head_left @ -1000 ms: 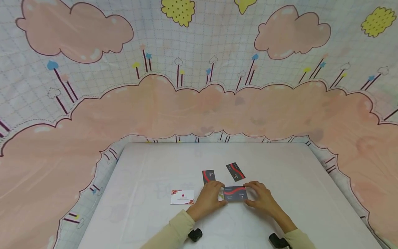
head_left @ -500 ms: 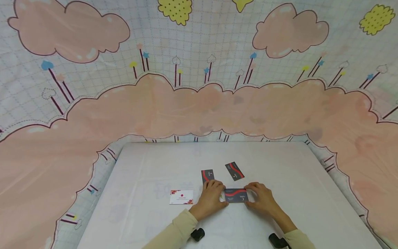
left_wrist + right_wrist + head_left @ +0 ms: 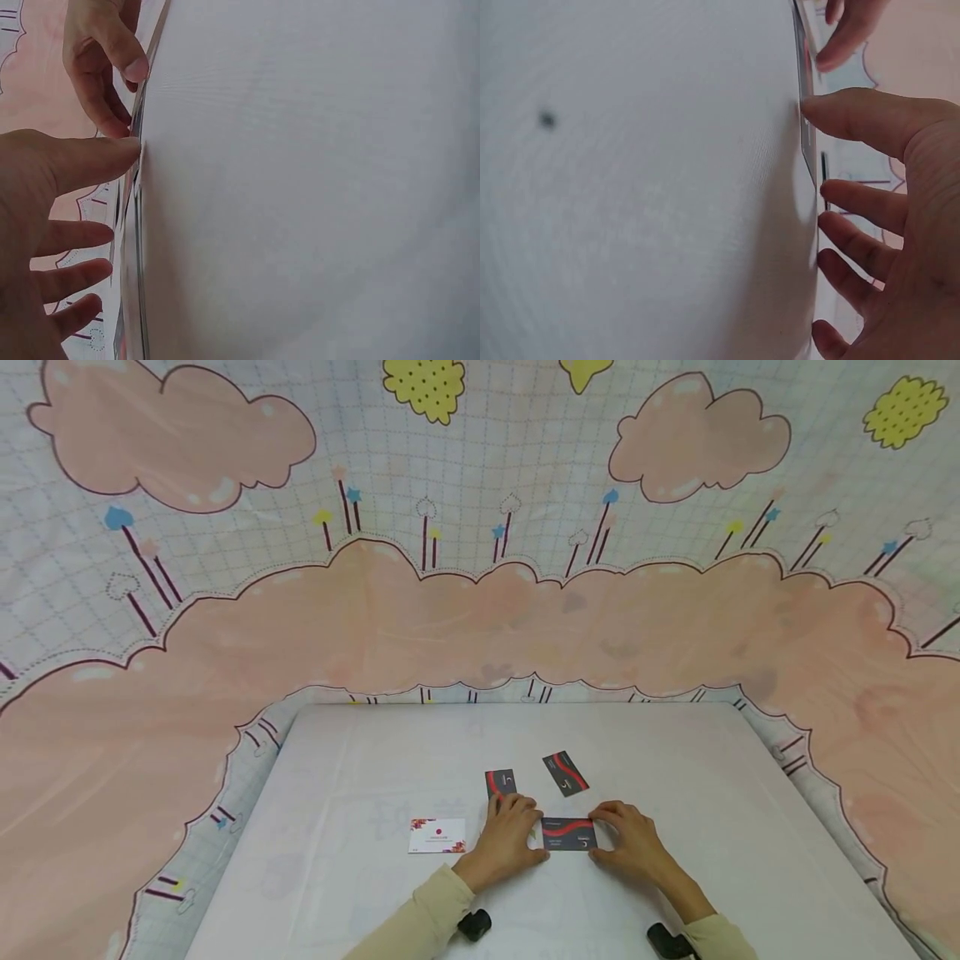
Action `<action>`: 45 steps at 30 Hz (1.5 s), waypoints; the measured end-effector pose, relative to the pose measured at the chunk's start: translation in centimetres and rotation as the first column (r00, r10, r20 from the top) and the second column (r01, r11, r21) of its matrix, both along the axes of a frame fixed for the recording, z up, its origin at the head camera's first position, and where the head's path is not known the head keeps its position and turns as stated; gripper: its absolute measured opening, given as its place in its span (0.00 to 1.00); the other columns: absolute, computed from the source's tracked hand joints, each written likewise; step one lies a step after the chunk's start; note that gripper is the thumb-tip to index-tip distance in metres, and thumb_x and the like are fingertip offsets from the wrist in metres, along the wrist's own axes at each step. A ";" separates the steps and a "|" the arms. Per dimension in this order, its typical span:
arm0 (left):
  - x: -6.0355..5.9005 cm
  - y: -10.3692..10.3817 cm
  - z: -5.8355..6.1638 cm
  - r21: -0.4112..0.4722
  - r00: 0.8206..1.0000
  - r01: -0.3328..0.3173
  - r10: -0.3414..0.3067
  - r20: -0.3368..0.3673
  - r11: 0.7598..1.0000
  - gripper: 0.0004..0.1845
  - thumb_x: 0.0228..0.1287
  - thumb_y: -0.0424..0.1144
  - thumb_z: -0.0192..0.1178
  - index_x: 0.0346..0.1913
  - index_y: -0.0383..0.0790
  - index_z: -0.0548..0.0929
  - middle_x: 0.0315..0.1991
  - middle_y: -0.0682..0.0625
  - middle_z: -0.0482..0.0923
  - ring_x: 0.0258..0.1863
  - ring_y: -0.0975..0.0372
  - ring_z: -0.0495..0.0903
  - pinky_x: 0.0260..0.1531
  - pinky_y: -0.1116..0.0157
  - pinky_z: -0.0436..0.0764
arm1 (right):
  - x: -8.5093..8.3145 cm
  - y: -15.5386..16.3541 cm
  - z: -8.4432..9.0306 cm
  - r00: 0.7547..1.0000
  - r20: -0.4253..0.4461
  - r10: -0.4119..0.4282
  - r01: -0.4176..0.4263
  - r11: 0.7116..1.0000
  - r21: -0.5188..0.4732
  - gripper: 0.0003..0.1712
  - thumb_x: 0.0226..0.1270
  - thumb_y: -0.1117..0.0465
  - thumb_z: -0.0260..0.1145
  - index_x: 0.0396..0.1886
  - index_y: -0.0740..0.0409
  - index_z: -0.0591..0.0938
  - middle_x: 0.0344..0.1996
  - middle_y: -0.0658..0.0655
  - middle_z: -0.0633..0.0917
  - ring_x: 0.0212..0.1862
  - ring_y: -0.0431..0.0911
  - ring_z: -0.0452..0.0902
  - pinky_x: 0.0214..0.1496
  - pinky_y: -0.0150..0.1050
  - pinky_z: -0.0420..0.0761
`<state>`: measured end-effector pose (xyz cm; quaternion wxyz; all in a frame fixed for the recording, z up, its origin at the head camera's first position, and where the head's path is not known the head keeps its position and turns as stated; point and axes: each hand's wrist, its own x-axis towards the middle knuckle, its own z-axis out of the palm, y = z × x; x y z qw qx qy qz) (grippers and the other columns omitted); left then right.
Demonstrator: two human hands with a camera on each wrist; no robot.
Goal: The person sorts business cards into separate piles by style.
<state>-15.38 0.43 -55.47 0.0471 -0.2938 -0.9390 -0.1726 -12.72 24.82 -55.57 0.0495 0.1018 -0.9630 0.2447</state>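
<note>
A dark grey business card [image 3: 569, 834] with a red wave lies on the white table between my two hands. My left hand [image 3: 504, 838] holds its left end between thumb and fingers, and my right hand [image 3: 626, 837] holds its right end likewise. In the left wrist view the left thumb [image 3: 101, 161] touches the card's edge. The right thumb [image 3: 855, 114] meets the near edge in the right wrist view. Under the left hand, part of a pale card with a green mark shows. Another dark card [image 3: 500, 781] is partly hidden behind the left fingers.
A tilted dark card with a red wave [image 3: 566, 773] lies farther back. To the left rests a white card with red floral corners [image 3: 437, 836]. The white table [image 3: 360, 760] ends at a cloud-patterned cloth backdrop [image 3: 525, 618].
The dark card between both hands has shifted slightly toward the person and now looks flat on the table. Both hands moved slightly with it. The other cards stayed put.
</note>
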 end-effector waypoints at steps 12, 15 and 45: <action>-1.0 -2.8 2.3 0.157 0.998 -0.002 -0.008 0.060 0.988 0.26 0.53 0.48 0.73 0.55 0.44 0.81 0.60 0.49 0.76 0.62 0.54 0.73 0.60 0.54 0.73 | -0.4 -0.5 1.2 0.998 0.018 -0.067 0.069 0.980 -0.188 0.24 0.55 0.58 0.75 0.53 0.57 0.82 0.56 0.58 0.79 0.62 0.58 0.72 0.62 0.63 0.70; -1.5 -3.7 2.9 0.197 0.998 -0.009 -0.003 0.059 0.980 0.26 0.53 0.46 0.73 0.55 0.42 0.81 0.58 0.48 0.77 0.60 0.54 0.75 0.58 0.53 0.75 | -0.5 -1.1 1.8 0.998 0.008 -0.065 0.065 0.971 -0.231 0.24 0.56 0.59 0.75 0.53 0.58 0.82 0.56 0.59 0.79 0.62 0.59 0.72 0.63 0.62 0.71; -6.6 -8.7 2.7 0.182 0.953 -0.166 0.110 0.283 0.969 0.34 0.52 0.40 0.74 0.64 0.43 0.75 0.64 0.45 0.74 0.64 0.49 0.71 0.66 0.48 0.69 | -5.0 -8.9 1.4 0.998 0.045 -0.036 0.047 0.959 -0.280 0.27 0.52 0.57 0.78 0.54 0.55 0.83 0.56 0.59 0.82 0.62 0.58 0.75 0.64 0.57 0.73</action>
